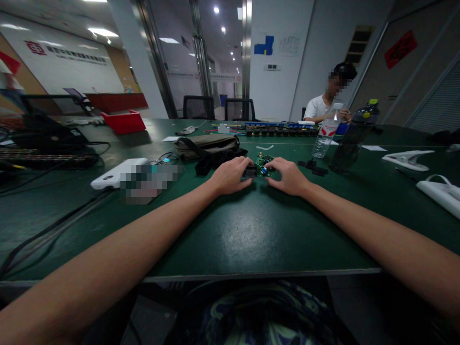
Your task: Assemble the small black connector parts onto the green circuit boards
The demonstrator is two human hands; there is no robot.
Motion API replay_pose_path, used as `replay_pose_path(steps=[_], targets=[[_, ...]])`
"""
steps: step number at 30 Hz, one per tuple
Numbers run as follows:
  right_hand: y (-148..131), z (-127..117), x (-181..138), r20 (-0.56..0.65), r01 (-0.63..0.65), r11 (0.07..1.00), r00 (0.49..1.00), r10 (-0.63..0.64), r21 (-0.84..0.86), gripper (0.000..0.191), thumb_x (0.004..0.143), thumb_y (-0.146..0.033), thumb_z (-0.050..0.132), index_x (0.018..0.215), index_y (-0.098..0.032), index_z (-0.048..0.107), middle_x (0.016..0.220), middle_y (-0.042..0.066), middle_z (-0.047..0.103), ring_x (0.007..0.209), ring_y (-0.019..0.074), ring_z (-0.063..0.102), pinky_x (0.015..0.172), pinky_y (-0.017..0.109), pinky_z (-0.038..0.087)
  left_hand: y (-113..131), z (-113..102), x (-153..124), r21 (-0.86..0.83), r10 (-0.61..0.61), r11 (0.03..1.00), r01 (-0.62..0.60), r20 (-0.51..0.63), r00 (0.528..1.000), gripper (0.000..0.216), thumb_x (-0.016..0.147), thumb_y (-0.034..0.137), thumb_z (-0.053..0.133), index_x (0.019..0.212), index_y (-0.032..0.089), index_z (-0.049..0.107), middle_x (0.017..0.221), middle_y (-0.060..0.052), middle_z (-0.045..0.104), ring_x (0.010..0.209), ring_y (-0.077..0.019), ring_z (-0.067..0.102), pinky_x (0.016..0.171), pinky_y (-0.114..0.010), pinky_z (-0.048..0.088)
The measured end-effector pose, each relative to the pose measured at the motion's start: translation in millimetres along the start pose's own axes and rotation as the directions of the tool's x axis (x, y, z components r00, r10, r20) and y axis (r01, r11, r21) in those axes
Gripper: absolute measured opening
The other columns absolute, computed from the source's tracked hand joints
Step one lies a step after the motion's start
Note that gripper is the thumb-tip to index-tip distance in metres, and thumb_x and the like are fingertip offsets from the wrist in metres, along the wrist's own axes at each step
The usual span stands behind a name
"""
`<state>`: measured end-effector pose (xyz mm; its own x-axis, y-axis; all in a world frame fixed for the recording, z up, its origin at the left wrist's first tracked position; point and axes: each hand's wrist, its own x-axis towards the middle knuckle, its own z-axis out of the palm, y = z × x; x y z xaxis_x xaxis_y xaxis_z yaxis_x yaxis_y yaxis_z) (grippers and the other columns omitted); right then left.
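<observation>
Over the middle of the green table, my left hand (232, 176) closes its thumb and fingers around a small black plastic piece (250, 171). Close beside it, my right hand (287, 177) pinches a small green circuit board (265, 159) with components on it, one of them blue. Board and black piece are side by side; whether they touch I cannot tell. Several flat black pieces (313, 167) lie to the right of my right hand. Behind my left hand are black box-like parts (215, 162) and a grey-brown pouch (206, 145).
A clear water bottle (325, 136) and a dark bottle (354, 139) stand at the right. A white power bank (117, 173) with cables lies left. Farther back are a red bin (124, 122) and a row of black-and-blue parts (280, 129). Another person (318, 108) sits across the table.
</observation>
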<state>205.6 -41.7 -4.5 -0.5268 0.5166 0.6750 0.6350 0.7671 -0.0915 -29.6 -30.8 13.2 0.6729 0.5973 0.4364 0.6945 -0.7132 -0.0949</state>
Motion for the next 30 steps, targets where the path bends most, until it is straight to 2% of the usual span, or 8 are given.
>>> replay_pose_path(steps=[10,14,19,22,27,30], targets=[[-2,0,0,0.007,-0.035,0.999,0.999,0.035,0.011,0.026,0.079,-0.021,0.065,0.105,-0.017,0.067,0.099,0.008,0.073,0.09,0.023,0.066,0.085,0.037,0.052,-1,4,-1,0.042,-0.036,0.999,0.031,0.12,0.992,0.042,0.094,0.047,0.05,0.124,0.018,0.052,0.112,-0.01,0.066,0.106,-0.0245,0.063,0.091,-0.036,0.049],[-3,-1,0,0.006,-0.053,0.999,0.999,0.053,0.012,0.028,0.082,-0.025,0.065,0.109,-0.018,0.066,0.098,0.008,0.072,0.086,0.0222,0.065,0.082,0.036,0.052,-3,8,-1,0.014,-0.014,1.0,0.012,0.149,0.989,0.042,0.095,0.047,0.047,0.125,0.018,0.052,0.114,-0.01,0.066,0.107,-0.0242,0.063,0.092,-0.035,0.049],[-4,-1,-1,-0.004,-0.023,0.999,1.0,0.023,0.038,0.031,0.086,-0.027,0.063,0.114,-0.016,0.065,0.106,0.011,0.072,0.091,0.0235,0.066,0.085,0.038,0.053,-7,12,-1,-0.085,0.058,0.995,-0.044,0.173,0.983,0.044,0.096,0.048,0.046,0.126,0.017,0.053,0.117,-0.011,0.063,0.108,-0.0237,0.061,0.094,-0.036,0.047],[-6,-2,-1,0.003,0.011,0.999,1.0,-0.011,0.053,0.03,0.087,-0.029,0.062,0.115,-0.018,0.064,0.106,0.01,0.072,0.094,0.024,0.066,0.086,0.04,0.053,-7,11,-1,-0.114,0.101,0.99,-0.086,0.135,0.986,0.045,0.096,0.049,0.046,0.127,0.016,0.052,0.117,-0.011,0.062,0.107,-0.0239,0.06,0.094,-0.037,0.047],[-11,-2,0,0.0,0.062,0.994,0.998,-0.062,0.093,0.028,0.087,-0.03,0.063,0.113,-0.019,0.062,0.103,0.01,0.071,0.091,0.0234,0.066,0.084,0.039,0.055,-3,6,1,-0.092,0.154,0.984,-0.154,-0.011,0.988,0.047,0.095,0.051,0.048,0.126,0.016,0.051,0.118,-0.012,0.06,0.108,-0.0257,0.056,0.094,-0.04,0.045],[-13,-1,0,-0.02,0.077,0.989,0.997,-0.075,0.125,0.03,0.086,-0.031,0.065,0.113,-0.019,0.059,0.101,0.009,0.07,0.089,0.0224,0.067,0.082,0.037,0.056,0,3,2,-0.056,0.2,0.978,-0.201,-0.033,0.979,0.048,0.096,0.053,0.046,0.126,0.016,0.052,0.116,-0.012,0.061,0.106,-0.026,0.056,0.091,-0.039,0.045]])
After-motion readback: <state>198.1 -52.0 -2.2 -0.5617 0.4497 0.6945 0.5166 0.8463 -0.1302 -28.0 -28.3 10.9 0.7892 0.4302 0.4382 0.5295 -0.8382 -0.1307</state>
